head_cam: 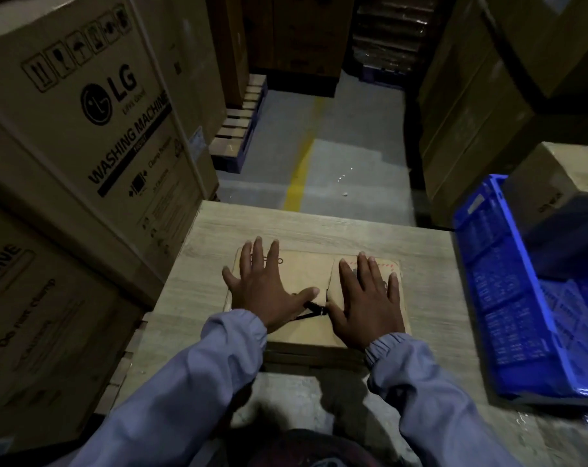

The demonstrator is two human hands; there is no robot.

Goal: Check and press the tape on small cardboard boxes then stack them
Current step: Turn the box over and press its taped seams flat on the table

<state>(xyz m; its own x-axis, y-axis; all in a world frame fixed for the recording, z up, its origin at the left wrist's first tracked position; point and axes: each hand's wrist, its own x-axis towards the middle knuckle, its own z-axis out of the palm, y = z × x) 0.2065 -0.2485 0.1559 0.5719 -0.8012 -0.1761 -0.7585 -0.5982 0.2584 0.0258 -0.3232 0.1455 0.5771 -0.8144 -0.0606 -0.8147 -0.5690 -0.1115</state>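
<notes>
A small flat cardboard box [311, 274] lies on the wooden table [319, 230], its top marked with red writing. My left hand [262, 288] presses flat on the box's left half, fingers spread and straight. My right hand [366, 298] presses flat on the right half, fingers straight too. Between my thumbs a dark strap or strip of tape [314, 310] crosses the seam between the two top flaps. Under the box's near edge the darker edge of another flat piece of cardboard [313, 357] shows.
A blue plastic crate [508, 298] stands at the table's right edge. Large washing machine cartons [84, 129] tower on the left. More big cartons [471, 112] stand on the right. A concrete aisle with a yellow line [302, 163] runs ahead, with pallets [238, 129] beside it.
</notes>
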